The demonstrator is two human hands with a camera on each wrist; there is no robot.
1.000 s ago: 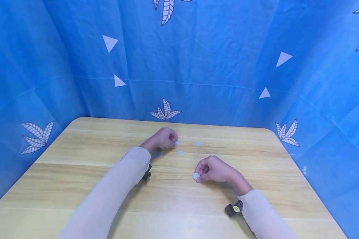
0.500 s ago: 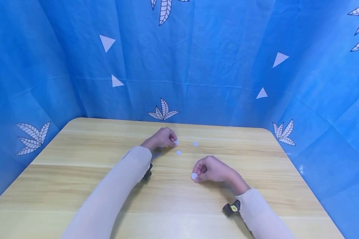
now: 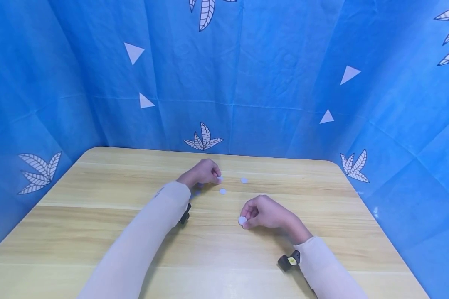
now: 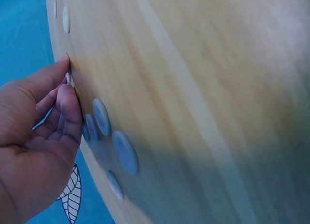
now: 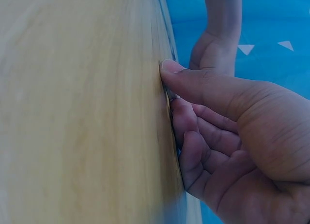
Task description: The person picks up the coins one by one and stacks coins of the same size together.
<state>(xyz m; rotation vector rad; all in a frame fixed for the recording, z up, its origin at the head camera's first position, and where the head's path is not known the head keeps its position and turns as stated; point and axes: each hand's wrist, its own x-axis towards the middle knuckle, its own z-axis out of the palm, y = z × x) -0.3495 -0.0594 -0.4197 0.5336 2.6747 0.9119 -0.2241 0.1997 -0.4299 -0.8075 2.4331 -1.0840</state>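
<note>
Near the far side of the table, my left hand (image 3: 206,171) pinches a small white round disc (image 3: 219,179) between thumb and fingers, low at the wood. Closer to me and to the right, my right hand (image 3: 267,212) holds another white disc (image 3: 242,220) at its fingertips. In the right wrist view that disc is mostly hidden by the thumb. Two loose white discs lie flat between and beyond the hands, one (image 3: 223,191) near the left fingertips and one (image 3: 244,180) farther right. The left wrist view shows several more discs (image 4: 126,152) under the left hand, in its shade.
A light wood-grain table (image 3: 194,257) spans the work area. Around its back and sides hangs a blue cloth (image 3: 269,74) printed with white leaves and triangles. Each forearm wears a pale sleeve and a small black wrist camera (image 3: 289,261).
The head view has shifted slightly, so everything sits a little farther left in it. Both hands keep their grip on their discs and stay in nearly the same spots on the table.
</note>
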